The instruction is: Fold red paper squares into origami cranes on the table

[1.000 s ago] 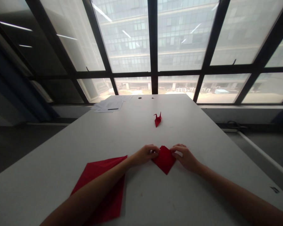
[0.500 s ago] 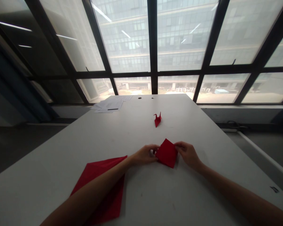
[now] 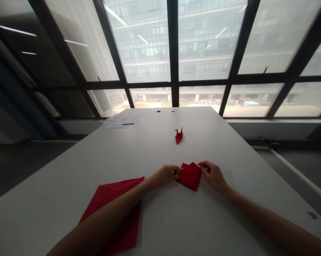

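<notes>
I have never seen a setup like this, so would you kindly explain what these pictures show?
Gladly. There is no machine here: these are a person's own bare hands, seen by one camera worn on the head, looking forward and down. The left hand and right hand hold a folded red paper between them, one at each side. On the white table beyond it sits a small red paper crane. A larger red sheet lies beneath the left forearm, and white papers lie toward the far left.

Matt red paper makes up the folded piece (image 3: pixel 191 176), the larger sheet (image 3: pixel 128 227) and the small crane (image 3: pixel 179 137) on a smooth, faintly glossy white tabletop (image 3: pixel 69 177).
</notes>
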{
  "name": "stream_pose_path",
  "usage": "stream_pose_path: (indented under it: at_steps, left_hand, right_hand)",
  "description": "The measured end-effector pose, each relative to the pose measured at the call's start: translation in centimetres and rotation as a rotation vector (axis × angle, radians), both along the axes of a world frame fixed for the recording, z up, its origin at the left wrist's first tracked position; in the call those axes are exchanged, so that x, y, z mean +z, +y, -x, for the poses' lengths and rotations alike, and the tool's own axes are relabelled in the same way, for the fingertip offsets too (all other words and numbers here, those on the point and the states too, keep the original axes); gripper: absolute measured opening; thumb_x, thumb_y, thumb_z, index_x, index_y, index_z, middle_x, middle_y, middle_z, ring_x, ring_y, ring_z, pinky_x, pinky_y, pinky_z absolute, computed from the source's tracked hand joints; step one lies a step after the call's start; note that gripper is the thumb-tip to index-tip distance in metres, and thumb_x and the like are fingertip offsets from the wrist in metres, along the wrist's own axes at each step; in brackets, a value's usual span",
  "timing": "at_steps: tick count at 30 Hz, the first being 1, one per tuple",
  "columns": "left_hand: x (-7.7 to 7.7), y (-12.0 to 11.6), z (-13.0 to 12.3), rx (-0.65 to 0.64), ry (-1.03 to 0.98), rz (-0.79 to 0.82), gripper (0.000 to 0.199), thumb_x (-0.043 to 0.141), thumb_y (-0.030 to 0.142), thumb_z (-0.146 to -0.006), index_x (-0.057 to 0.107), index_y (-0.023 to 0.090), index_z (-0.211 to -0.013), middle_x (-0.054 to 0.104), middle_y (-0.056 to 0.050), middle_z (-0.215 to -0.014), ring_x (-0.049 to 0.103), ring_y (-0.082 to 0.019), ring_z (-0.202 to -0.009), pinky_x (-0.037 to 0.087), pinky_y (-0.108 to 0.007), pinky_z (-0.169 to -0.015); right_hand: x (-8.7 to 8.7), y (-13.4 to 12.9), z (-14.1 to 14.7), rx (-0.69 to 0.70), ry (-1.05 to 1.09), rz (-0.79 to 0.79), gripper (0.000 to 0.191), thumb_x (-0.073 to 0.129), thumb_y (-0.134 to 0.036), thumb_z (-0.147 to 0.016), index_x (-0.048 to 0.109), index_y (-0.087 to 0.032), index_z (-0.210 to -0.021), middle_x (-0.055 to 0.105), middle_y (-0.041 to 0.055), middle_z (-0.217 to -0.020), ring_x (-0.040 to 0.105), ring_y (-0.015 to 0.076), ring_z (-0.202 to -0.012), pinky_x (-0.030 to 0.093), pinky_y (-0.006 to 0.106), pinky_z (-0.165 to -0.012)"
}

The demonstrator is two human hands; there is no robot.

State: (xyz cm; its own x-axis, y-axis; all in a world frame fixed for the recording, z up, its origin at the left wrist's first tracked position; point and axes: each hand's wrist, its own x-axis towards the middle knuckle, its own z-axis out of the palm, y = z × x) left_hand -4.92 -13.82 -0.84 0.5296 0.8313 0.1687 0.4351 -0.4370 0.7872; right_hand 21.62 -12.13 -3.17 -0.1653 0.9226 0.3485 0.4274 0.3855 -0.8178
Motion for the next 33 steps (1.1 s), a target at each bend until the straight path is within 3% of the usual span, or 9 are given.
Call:
stream_pose_path:
  at_steps: [7, 10, 13, 17, 20, 24, 28, 31, 33]
  left_hand:
    - [0.3, -0.2, -0.1, -0.101, 0.002, -0.064, 0.026, 0.058, 0.021, -0.093, 0.071, 0.018, -0.115, 0.068, -0.008, -0.099, 0.062, -0.018, -0.087, 0.05, -0.03, -0.083]
    - [0.4, -0.5, -0.3, -0.141, 0.004, -0.087, 0.03, 0.056, 0.021, -0.094, 0.068, 0.021, -0.122, 0.062, -0.008, -0.107, 0.061, -0.018, -0.093, 0.05, -0.031, -0.086]
    - [0.2, -0.8, -0.5, -0.096, 0.024, -0.143, 0.035, 0.062, 0.02, -0.09, 0.064, 0.024, -0.125, 0.055, -0.008, -0.117, 0.058, -0.017, -0.096, 0.049, -0.031, -0.089]
    - [0.3, -1.1, -0.4, 0.012, 0.103, -0.189, 0.03, 0.07, 0.022, -0.084, 0.06, 0.02, -0.112, 0.056, -0.004, -0.105, 0.054, -0.014, -0.083, 0.049, -0.029, -0.081]
    - [0.8, -1.2, -0.5, -0.027, 0.166, -0.212, 0.01, 0.066, 0.025, -0.088, 0.061, 0.018, -0.094, 0.059, -0.003, -0.091, 0.054, -0.016, -0.083, 0.048, -0.028, -0.079]
    - [1.3, -1.5, -0.8, -0.178, 0.195, -0.338, 0.012, 0.061, 0.029, -0.093, 0.068, 0.019, -0.093, 0.064, -0.007, -0.1, 0.056, -0.02, -0.098, 0.043, -0.033, -0.095]
    - [1.2, -1.6, -1.0, -0.213, 0.248, -0.417, 0.018, 0.06, 0.032, -0.095, 0.07, 0.022, -0.105, 0.066, -0.008, -0.11, 0.056, -0.021, -0.108, 0.04, -0.035, -0.102]
    - [1.0, -1.6, -1.2, -0.226, 0.282, -0.463, 0.022, 0.055, 0.032, -0.098, 0.071, 0.023, -0.11, 0.067, -0.009, -0.112, 0.057, -0.022, -0.111, 0.04, -0.036, -0.103]
    - [0.9, -1.6, -1.2, -0.225, 0.304, -0.483, 0.023, 0.053, 0.032, -0.099, 0.071, 0.024, -0.11, 0.067, -0.009, -0.111, 0.058, -0.021, -0.109, 0.041, -0.035, -0.102]
  right_hand:
    - [0.7, -0.8, 0.1, 0.178, 0.129, -0.017, 0.022, 0.053, -0.03, -0.092, 0.069, -0.018, -0.101, 0.072, 0.0085, -0.094, 0.067, 0.022, -0.085, 0.053, 0.036, -0.078]
    - [1.2, -1.2, 0.2, 0.281, 0.152, -0.042, 0.018, 0.057, -0.03, -0.091, 0.069, -0.02, -0.1, 0.07, 0.0083, -0.097, 0.065, 0.0215, -0.087, 0.054, 0.034, -0.077]
    - [1.5, -1.4, 0.4, 0.355, 0.202, -0.035, 0.016, 0.058, -0.03, -0.091, 0.067, -0.021, -0.1, 0.066, 0.0079, -0.098, 0.064, 0.0203, -0.085, 0.055, 0.032, -0.072]
    - [1.5, -1.5, 0.3, 0.41, 0.2, 0.008, 0.013, 0.056, -0.028, -0.092, 0.067, -0.021, -0.096, 0.062, 0.0068, -0.098, 0.063, 0.0189, -0.086, 0.055, 0.031, -0.073]
    - [1.5, -1.6, 0.3, 0.465, 0.155, 0.008, 0.012, 0.059, -0.026, -0.09, 0.068, -0.021, -0.096, 0.061, 0.0069, -0.102, 0.063, 0.0193, -0.09, 0.055, 0.031, -0.076]
    - [1.5, -1.9, 0.5, 0.431, -0.041, -0.104, 0.016, 0.066, -0.019, -0.084, 0.067, -0.022, -0.099, 0.063, 0.0059, -0.101, 0.06, 0.0201, -0.091, 0.052, 0.035, -0.083]
    - [1.4, -2.1, 0.7, 0.372, -0.262, -0.195, 0.011, 0.073, -0.019, -0.079, 0.066, -0.022, -0.087, 0.066, 0.0038, -0.088, 0.057, 0.0222, -0.088, 0.048, 0.038, -0.083]
    - [1.3, -2.1, 0.7, 0.38, -0.294, -0.221, 0.002, 0.068, -0.021, -0.085, 0.068, -0.023, -0.086, 0.069, 0.0042, -0.087, 0.059, 0.022, -0.086, 0.047, 0.038, -0.083]
    - [1.4, -2.2, 0.6, 0.387, -0.285, -0.229, 0.007, 0.065, -0.02, -0.086, 0.07, -0.024, -0.089, 0.071, 0.0047, -0.09, 0.061, 0.022, -0.087, 0.047, 0.038, -0.085]
